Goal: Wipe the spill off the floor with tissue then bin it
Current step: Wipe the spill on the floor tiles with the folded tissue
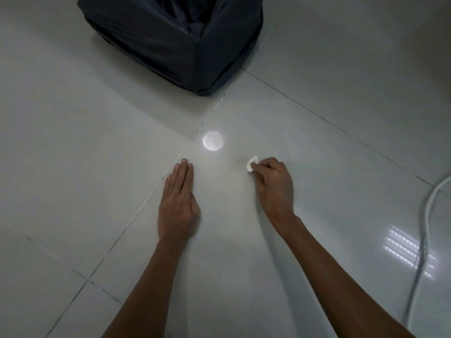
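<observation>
My right hand [273,184] pinches a small crumpled white tissue [251,164] against the pale tiled floor [317,147]. A faint yellowish smear [240,163] shows on the tile just left of the tissue. My left hand [179,203] lies flat on the floor, palm down with fingers together, holding nothing, left of the tissue. A bin lined with a dark bag [175,42] stands on the floor at the top of the view, beyond both hands.
A round bright light reflection [213,140] sits on the tile between the hands and the bin. A white cable [424,240] runs along the floor at the right edge. Dark grout lines [151,196] cross the floor.
</observation>
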### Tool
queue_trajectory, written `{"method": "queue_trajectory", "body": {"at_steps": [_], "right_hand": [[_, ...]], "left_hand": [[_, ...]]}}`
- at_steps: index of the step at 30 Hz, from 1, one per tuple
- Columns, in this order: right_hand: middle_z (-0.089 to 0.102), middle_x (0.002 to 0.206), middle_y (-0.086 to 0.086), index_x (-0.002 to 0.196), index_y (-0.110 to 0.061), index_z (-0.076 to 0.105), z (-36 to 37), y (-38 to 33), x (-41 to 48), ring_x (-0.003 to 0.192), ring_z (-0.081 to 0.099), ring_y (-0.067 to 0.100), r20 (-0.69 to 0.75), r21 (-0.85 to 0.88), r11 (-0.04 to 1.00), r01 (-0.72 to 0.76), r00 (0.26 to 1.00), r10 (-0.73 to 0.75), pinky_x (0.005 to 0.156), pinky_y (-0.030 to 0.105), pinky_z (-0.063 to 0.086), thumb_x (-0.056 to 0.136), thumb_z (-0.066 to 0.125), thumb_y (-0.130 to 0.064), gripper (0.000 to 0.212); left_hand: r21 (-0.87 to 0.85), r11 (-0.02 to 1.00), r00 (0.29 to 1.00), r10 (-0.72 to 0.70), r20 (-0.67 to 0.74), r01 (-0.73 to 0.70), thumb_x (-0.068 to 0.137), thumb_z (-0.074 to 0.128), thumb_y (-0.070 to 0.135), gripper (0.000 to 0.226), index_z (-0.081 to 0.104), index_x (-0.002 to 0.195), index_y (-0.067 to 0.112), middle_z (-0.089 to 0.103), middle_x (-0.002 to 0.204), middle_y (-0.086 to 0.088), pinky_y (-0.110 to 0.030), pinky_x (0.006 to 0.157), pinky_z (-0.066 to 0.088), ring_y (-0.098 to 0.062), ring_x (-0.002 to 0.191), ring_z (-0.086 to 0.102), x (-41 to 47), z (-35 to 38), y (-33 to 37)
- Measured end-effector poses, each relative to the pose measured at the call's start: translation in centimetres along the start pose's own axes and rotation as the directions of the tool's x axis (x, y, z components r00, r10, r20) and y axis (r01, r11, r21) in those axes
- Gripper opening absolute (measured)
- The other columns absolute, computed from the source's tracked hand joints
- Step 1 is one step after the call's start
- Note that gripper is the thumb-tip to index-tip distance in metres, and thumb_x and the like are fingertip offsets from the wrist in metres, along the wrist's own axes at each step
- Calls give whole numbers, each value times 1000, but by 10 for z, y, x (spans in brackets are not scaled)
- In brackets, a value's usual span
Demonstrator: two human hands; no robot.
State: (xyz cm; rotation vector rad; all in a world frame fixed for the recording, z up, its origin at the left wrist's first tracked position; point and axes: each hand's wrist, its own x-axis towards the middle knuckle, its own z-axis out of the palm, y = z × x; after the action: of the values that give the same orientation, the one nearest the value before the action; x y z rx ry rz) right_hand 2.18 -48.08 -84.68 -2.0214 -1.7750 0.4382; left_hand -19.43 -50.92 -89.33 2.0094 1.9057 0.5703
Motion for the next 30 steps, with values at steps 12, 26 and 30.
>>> {"method": "queue_trajectory", "body": {"at_steps": [12, 26, 30], "right_hand": [[66, 94, 2, 98, -16, 77, -17, 14, -26, 86, 59, 26, 53, -11, 999, 46, 998, -45, 67, 32, 46, 95, 59, -19, 18], [68, 96, 0, 101, -16, 78, -29, 28, -79, 89, 61, 21, 21, 13, 1000, 14, 1000, -14, 75, 28, 47, 92, 68, -15, 14], [67, 90, 4, 99, -11, 79, -34, 55, -26, 78, 63, 28, -136, -8, 985, -173, 976, 170, 67, 32, 48, 85, 72, -1, 19]], "left_hand": [[15, 1000, 1000, 12, 21, -13, 90, 37, 1, 67, 36, 157, 5, 33, 166, -9, -39, 129, 19, -22, 157, 27, 0, 1, -2], [19, 999, 999, 30, 19, -30, 90, 41, -1, 67, 36, 157, 3, 33, 166, -11, -39, 130, 18, -24, 156, 27, 0, 1, -2], [18, 999, 999, 27, 18, -28, 91, 40, 1, 67, 35, 157, 5, 32, 167, -10, -37, 130, 16, -23, 157, 25, 0, 1, -1]]}}
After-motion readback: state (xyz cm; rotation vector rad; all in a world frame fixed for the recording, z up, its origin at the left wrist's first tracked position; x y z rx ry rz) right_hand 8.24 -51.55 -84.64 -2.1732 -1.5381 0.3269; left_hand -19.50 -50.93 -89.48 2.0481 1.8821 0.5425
